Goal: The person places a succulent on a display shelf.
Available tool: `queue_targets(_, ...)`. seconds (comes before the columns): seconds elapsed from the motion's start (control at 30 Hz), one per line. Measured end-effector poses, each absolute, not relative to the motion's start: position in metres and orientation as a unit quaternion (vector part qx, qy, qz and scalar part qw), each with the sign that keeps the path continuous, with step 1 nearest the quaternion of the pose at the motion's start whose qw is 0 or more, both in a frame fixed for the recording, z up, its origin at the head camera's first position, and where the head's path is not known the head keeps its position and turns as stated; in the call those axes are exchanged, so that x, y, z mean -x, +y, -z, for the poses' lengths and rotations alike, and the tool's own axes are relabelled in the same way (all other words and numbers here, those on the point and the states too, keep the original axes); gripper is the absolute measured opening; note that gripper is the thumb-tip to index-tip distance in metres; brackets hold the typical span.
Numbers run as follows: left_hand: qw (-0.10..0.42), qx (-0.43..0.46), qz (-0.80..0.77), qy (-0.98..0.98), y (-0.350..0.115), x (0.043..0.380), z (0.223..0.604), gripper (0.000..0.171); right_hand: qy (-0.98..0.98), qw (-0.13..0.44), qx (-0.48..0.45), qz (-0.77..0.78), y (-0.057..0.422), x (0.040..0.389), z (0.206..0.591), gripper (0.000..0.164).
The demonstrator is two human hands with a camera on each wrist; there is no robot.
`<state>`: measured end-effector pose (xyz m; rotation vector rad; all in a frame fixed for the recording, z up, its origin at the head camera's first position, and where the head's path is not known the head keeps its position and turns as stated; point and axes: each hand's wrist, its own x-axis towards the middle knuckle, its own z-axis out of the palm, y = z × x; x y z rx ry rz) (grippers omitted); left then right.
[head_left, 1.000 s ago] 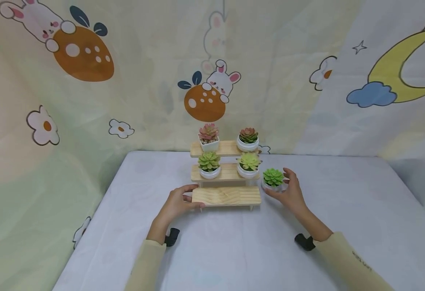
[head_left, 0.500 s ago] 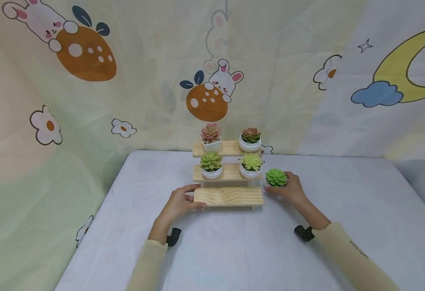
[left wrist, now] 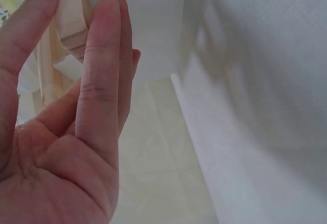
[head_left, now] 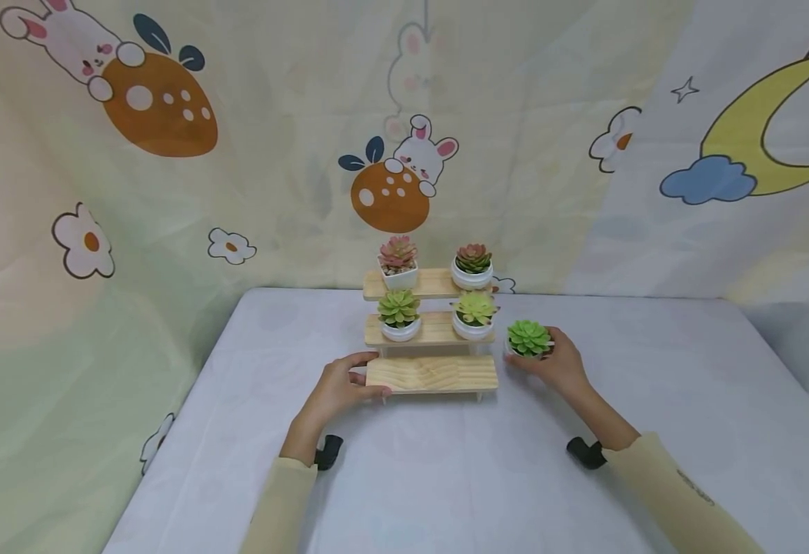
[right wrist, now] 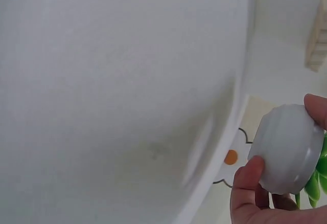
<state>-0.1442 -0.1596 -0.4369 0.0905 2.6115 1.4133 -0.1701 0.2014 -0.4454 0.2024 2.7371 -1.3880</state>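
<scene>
A three-step wooden plant stand (head_left: 435,373) stands in the middle of the table in the head view. My left hand (head_left: 338,385) holds the left end of its bottom step; the left wrist view shows the step's end (left wrist: 72,22) between thumb and fingers. To the right of the stand, my right hand (head_left: 560,365) grips a small bright green potted succulent (head_left: 528,337). Seen from the right wrist, its white round pot (right wrist: 286,147) is tilted between thumb and fingers, over the white tabletop. The bottom step bears no pot.
On the middle step sit a green succulent (head_left: 398,308) and a yellow-green succulent (head_left: 475,308). The top step bears a pink succulent (head_left: 398,257) in a square pot and a red-green succulent (head_left: 472,261). A printed cloth backdrop (head_left: 294,185) hangs behind the table (head_left: 446,477).
My right hand has drawn its fingers in around the succulent's pot and moved it slightly right, away from the stand. The left hand and the stand have stayed in place.
</scene>
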Motion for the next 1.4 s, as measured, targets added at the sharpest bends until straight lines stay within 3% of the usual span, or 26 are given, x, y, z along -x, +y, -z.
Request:
queue_targets(0.43,0.085,-0.029,-0.475,0.876,-0.159,0.144,0.437,0.07,0.891,-0.029,0.02,0.452,0.188,0.134,0.419,0.078)
queue_targets(0.73,0.084,-0.03,-0.477,0.874,-0.159,0.144,0.437,0.069,0.873,0.005,0.064,0.483,0.163,0.122,0.409,0.073)
queue_targets(1.4,0.085,-0.029,-0.474,0.876,-0.16,0.144,0.438,0.067,0.859,0.029,0.136,0.493,0.099,0.135,0.418,0.072)
